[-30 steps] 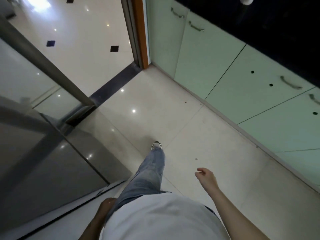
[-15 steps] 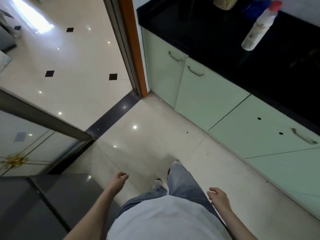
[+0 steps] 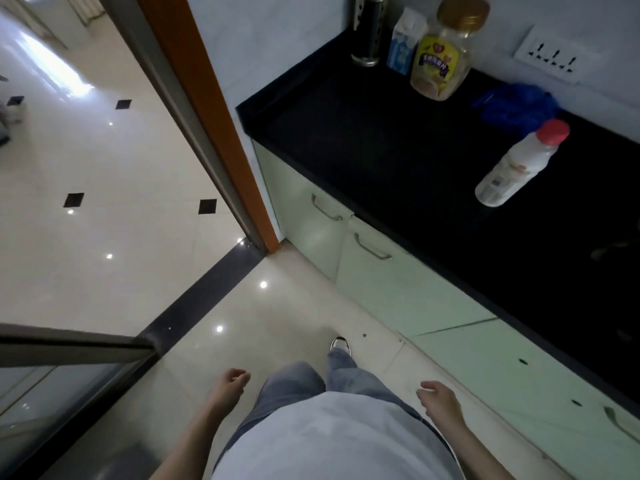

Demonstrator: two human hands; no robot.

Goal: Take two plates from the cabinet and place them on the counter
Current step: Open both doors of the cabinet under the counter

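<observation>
A black counter [image 3: 363,140] runs along the right, over pale green cabinet doors [image 3: 391,289] with metal handles, all closed. No plates are in view. My left hand [image 3: 231,384] hangs low by my left leg, fingers loosely curled and holding nothing. On the other side of my body, near the cabinet fronts, my right hand [image 3: 440,401] hangs empty with fingers loosely apart. I stand on the tiled floor facing along the counter.
On the counter stand a white bottle with a red cap [image 3: 516,166], a clear jar with a gold lid [image 3: 441,53], a small carton [image 3: 405,41], a metal holder [image 3: 369,32] and a blue bag [image 3: 516,105]. An orange door frame [image 3: 214,123] and a glass sliding door [image 3: 65,344] are at left.
The view has tilted up and moved forward, bringing the counter and its items into sight. My left hand came out from beside my body; both hands stay low and empty.
</observation>
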